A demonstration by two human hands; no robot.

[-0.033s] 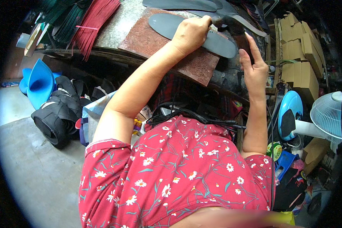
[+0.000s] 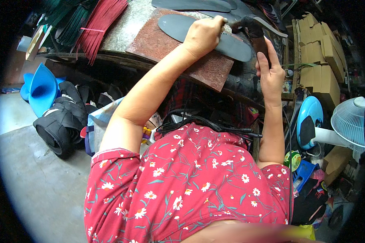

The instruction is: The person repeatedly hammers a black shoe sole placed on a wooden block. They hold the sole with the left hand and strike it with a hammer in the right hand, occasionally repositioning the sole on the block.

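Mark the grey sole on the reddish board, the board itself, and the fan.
Grey sole (image 2: 236, 48): head view, right end.
Reddish board (image 2: 210, 75): head view, bare near corner.
Fan (image 2: 350, 124): head view, wire guard.

Bare left hand (image 2: 203, 37) fisted, ahead of red-daisy-shirted torso (image 2: 194, 174); left elbow (image 2: 127, 115) bent. Bare right hand (image 2: 271, 75) ahead-right of torso, thumb (image 2: 263, 62) opposing straightened index finger (image 2: 273, 52).

We have grey floor (image 2: 48, 182) at left, palest toward its far end, a table (image 2: 123, 30) ahead, and a fan (image 2: 350, 123) at right.
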